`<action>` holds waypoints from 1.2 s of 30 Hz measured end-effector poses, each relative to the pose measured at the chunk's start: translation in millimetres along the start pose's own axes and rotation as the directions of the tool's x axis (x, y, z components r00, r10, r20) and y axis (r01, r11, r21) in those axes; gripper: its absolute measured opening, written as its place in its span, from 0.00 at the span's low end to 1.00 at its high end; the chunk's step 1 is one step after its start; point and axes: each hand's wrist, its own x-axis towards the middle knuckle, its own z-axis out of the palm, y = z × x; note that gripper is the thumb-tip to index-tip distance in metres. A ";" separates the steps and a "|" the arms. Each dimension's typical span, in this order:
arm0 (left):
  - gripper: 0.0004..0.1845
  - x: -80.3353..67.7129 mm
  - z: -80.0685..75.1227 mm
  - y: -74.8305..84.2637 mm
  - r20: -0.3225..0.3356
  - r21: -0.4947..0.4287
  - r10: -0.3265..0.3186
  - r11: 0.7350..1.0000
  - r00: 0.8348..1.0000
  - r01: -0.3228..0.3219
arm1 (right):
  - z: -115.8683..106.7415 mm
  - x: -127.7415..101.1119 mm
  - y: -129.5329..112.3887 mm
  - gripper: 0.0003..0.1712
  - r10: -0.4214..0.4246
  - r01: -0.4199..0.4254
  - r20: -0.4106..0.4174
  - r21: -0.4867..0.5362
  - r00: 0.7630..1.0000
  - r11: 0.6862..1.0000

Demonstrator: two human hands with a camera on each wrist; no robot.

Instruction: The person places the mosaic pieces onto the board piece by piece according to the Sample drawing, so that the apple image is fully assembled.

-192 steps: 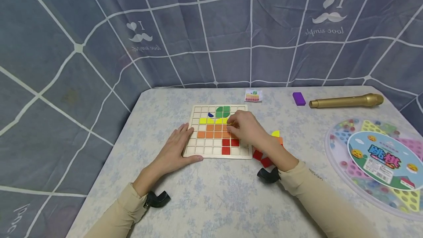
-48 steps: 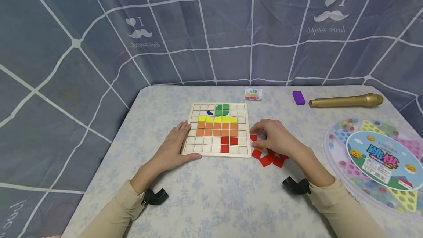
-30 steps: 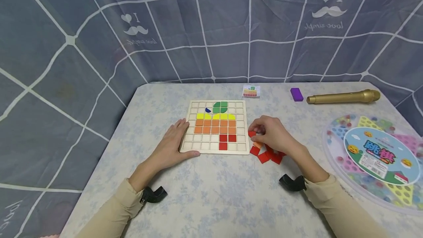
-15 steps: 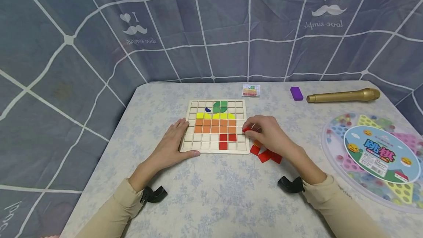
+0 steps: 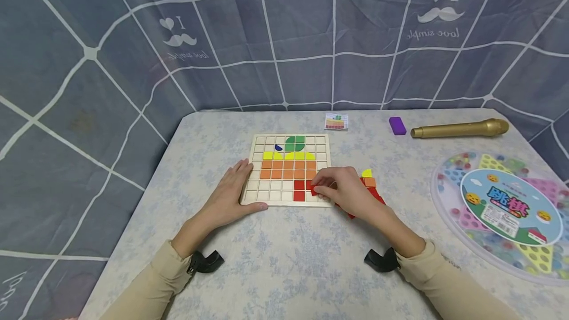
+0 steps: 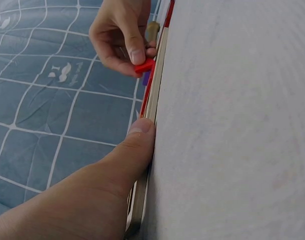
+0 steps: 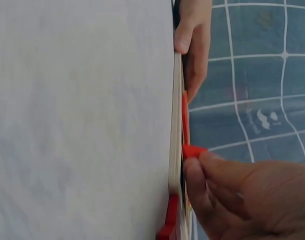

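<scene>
A blue checked cloth hung behind the flowered table point(image 5: 284, 260). The right hand point(image 5: 344, 194) had left the loose pile of tiles point(image 5: 371, 189) beside the board and come over the board's lower right cells, its fingertips pinched on a red tile point(image 5: 314, 190) held just above the grid, beside the red ones already laid. The left hand point(image 5: 231, 196) stayed flat, fingers relaxed, against the wooden board point(image 5: 255, 196) at its near left corner, steadying it. One more red square looked about to go in.

Right hand point(image 5: 342, 192) pinches a red tile point(image 5: 314, 190) over the wooden grid board point(image 5: 253, 196); left hand point(image 5: 231, 196) braces its corner.
</scene>
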 end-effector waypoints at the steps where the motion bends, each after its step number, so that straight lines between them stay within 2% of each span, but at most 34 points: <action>1: 0.63 0.0 -0.3 0.3 0.000 -0.001 0.000 1.000 1.000 0.000 | 1.3 -0.5 -0.2 0.07 -0.004 0.003 -0.019 -0.004 1.000 1.000; 4: 0.63 -0.2 -1.1 1.2 0.000 -0.002 0.000 1.000 1.000 0.000 | 4.8 -1.5 0.2 0.07 -0.022 0.021 -0.075 -0.020 0.997 1.000; 7: 0.63 0.2 -1.5 1.5 0.002 -0.001 0.000 1.000 1.000 0.000 | 7.7 -1.7 1.0 0.06 -0.038 0.037 -0.089 -0.014 0.995 0.999; 15: 0.63 1.2 -1.8 1.0 0.001 -0.002 0.002 1.000 1.000 -0.002 | 10.9 -0.8 -1.8 0.04 -0.058 0.055 -0.071 -0.042 0.996 0.998; 20: 0.63 0.6 -1.1 0.7 0.001 -0.004 0.000 1.000 1.000 0.000 | 11.2 -2.0 -6.4 0.05 -0.072 0.070 -0.032 -0.054 0.997 0.996; 25: 0.63 0.5 -0.7 0.5 0.004 0.000 -0.006 1.000 1.000 0.006 | 3.4 -0.8 -6.2 0.05 -0.076 0.074 -0.022 -0.079 0.997 0.994; 28: 0.63 0.8 -0.9 0.8 0.003 0.002 -0.006 1.000 1.000 0.006 | -11.9 0.8 -1.3 0.05 -0.047 0.044 -0.025 -0.099 0.999 0.994; 30: 0.63 0.7 -1.4 1.5 0.006 0.001 -0.007 1.000 1.000 0.007 | -25.0 1.1 3.4 0.06 0.003 -0.003 -0.008 -0.113 1.000 0.994; 36: 0.63 0.5 -1.6 1.8 0.007 0.003 -0.005 1.000 1.000 0.005 | -55.2 0.2 19.1 0.14 0.147 -0.128 0.102 -0.171 0.984 0.977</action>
